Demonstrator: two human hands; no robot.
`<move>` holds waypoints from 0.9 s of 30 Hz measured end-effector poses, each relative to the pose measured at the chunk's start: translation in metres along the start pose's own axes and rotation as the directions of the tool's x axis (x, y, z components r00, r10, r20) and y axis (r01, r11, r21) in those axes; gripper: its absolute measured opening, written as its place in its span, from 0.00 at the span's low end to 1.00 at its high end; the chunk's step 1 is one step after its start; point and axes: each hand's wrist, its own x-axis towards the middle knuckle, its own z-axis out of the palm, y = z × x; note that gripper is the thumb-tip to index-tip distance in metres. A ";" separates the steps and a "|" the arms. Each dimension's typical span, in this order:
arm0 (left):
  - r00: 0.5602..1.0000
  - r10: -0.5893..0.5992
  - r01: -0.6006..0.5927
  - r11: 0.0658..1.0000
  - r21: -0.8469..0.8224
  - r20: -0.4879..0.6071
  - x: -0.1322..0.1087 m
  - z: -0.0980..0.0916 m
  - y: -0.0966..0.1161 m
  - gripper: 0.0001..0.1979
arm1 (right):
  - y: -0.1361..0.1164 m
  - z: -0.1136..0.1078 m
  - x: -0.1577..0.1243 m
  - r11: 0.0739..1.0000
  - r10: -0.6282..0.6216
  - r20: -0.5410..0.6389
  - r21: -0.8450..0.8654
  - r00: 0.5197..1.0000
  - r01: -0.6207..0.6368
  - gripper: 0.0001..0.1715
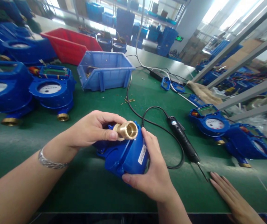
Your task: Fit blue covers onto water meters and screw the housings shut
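Note:
A blue water meter [126, 155] with a white barcode label is held between both hands, just over the green tabletop. Its threaded brass pipe end [127, 130] points up and toward me. My left hand [96, 129], with a silver bracelet at the wrist, grips the meter by this brass end. Around the right side of the blue body, my right hand [153, 168] is closed, thumb at the near edge and fingers on the far side. The meter's dial face is hidden. To the right lies a black electric screwdriver [183, 138] with its cable looped on the table.
Several blue water meters [50, 88] stand at left, and more [214, 123] at right. A blue bin [107, 74] and a red bin [70, 45] sit behind. Small brass screws [130, 100] lie scattered. Another person's hand [233, 196] rests at lower right, beside the screwdriver tip.

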 end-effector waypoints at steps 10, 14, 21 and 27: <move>0.991 -0.027 0.025 1.000 -0.018 -0.134 -0.004 0.005 0.000 0.15 | -0.001 -0.003 0.002 0.996 -0.018 0.052 -0.083 0.998 0.023 0.63; 0.992 0.013 -0.010 1.000 0.026 -0.124 -0.004 0.006 0.001 0.14 | -0.002 -0.004 0.004 0.996 -0.017 0.062 -0.088 0.998 0.022 0.63; 0.997 0.076 -0.079 0.958 0.274 0.020 -0.003 0.010 0.003 0.12 | 0.000 -0.005 -0.002 0.998 -0.011 0.041 -0.062 0.999 0.014 0.62; 0.990 0.101 -0.134 0.893 0.430 0.099 0.003 0.024 0.006 0.13 | 0.007 -0.012 -0.005 0.994 -0.010 0.109 0.107 0.994 -0.002 0.61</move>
